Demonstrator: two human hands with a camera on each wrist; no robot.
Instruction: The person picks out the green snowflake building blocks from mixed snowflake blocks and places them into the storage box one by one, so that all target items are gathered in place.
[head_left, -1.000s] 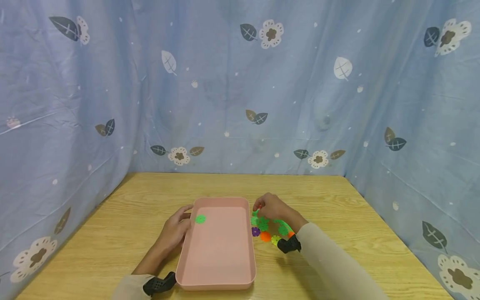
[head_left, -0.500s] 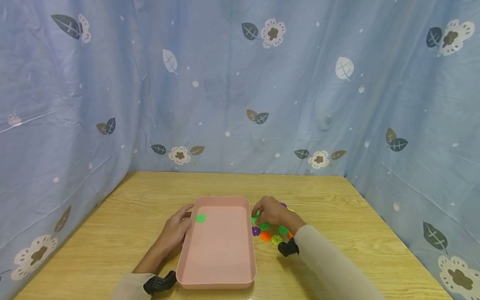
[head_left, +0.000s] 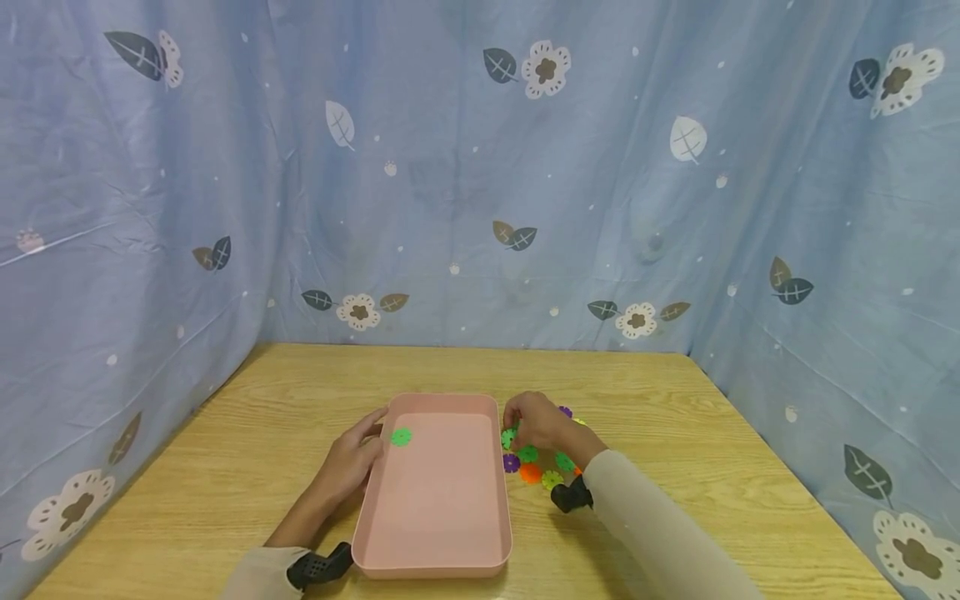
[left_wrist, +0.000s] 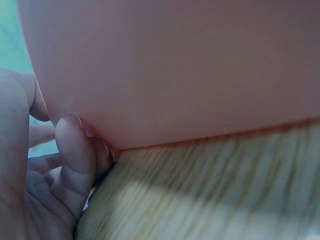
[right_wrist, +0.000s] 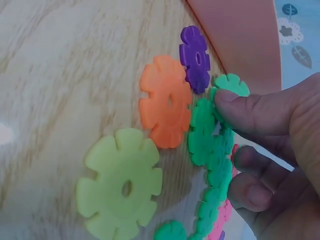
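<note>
A pink rectangular tray [head_left: 431, 500] lies on the table, with one green flower-shaped disc [head_left: 401, 437] inside near its far left corner. My left hand [head_left: 351, 460] holds the tray's left wall; in the left wrist view the thumb [left_wrist: 75, 150] presses the wall low down while other fingers go behind its edge. Just right of the tray, my right hand [head_left: 542, 419] bends over a loose group of plastic discs. In the right wrist view its thumb [right_wrist: 250, 107] pinches a green flower-shaped disc [right_wrist: 232, 83], partly covered by the thumb.
Near the right hand lie a purple disc [right_wrist: 195, 59], an orange disc [right_wrist: 167, 102], a yellow-green disc [right_wrist: 122, 185] and several overlapping green discs [right_wrist: 202, 132]. Pink pieces show behind them. A blue patterned curtain [head_left: 465, 183] surrounds the wooden table [head_left: 315, 375] at the back and sides.
My right hand has shifted slightly nearer and lower over the discs, and a purple disc beyond it has come into view. My left hand and the tray stay in place.
</note>
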